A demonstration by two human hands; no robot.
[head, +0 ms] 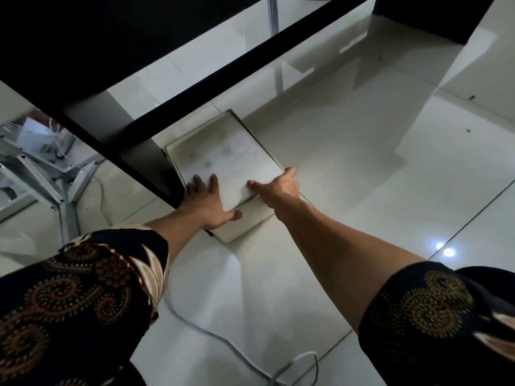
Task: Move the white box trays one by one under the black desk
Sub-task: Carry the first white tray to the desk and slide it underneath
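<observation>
A shallow white box tray (223, 154) lies on the tiled floor beside the black desk's leg (133, 151), its far end reaching under the black desk frame (223, 71). It appears to rest on another white tray (245, 221), whose near corner sticks out below it. My left hand (209, 203) grips the upper tray's near left corner, fingers inside and thumb on the outer edge. My right hand (276, 185) holds the near right corner, fingers spread along the rim.
A white cable (211, 330) snakes over the floor near my body. Grey metal frame legs (50, 179) and clutter stand at the left beyond the desk leg. A dark block (423, 18) sits at the top right. Glossy tiles (390, 168) extend to the right.
</observation>
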